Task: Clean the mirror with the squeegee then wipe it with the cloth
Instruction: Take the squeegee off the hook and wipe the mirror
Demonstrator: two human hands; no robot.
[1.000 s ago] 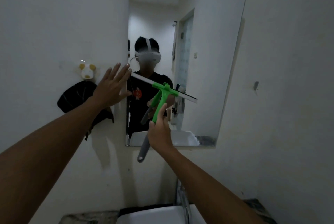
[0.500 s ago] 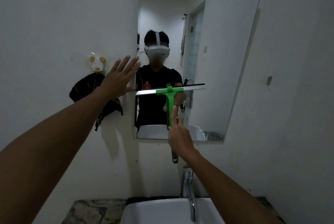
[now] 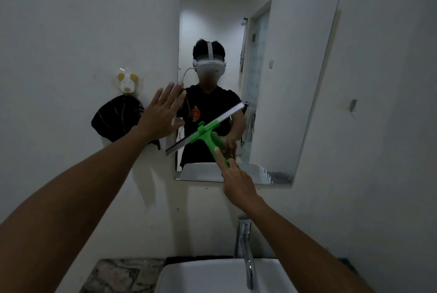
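Observation:
A frameless rectangular mirror (image 3: 295,67) hangs on the white wall above the basin. My right hand (image 3: 238,183) grips the green handle of a squeegee (image 3: 205,132), index finger stretched along it. Its grey blade lies tilted on the lower left of the glass, right end up, left end past the mirror's left edge. My left hand (image 3: 163,112) is flat with fingers spread against the wall at the mirror's left edge. A dark cloth (image 3: 115,120) hangs on the wall left of the mirror.
A white animal-shaped hook (image 3: 127,83) holds the dark cloth. Below stand a chrome tap (image 3: 246,252), a white basin (image 3: 212,276) and a marbled counter (image 3: 118,273). A small metal hook (image 3: 353,105) sits on the wall to the right. The mirror's lower right corner is tarnished.
The squeegee blade has swung from level to tilted, right end up, and slid lower and leftward on the glass. My left hand stays pressed beside the mirror. The view has shifted downward.

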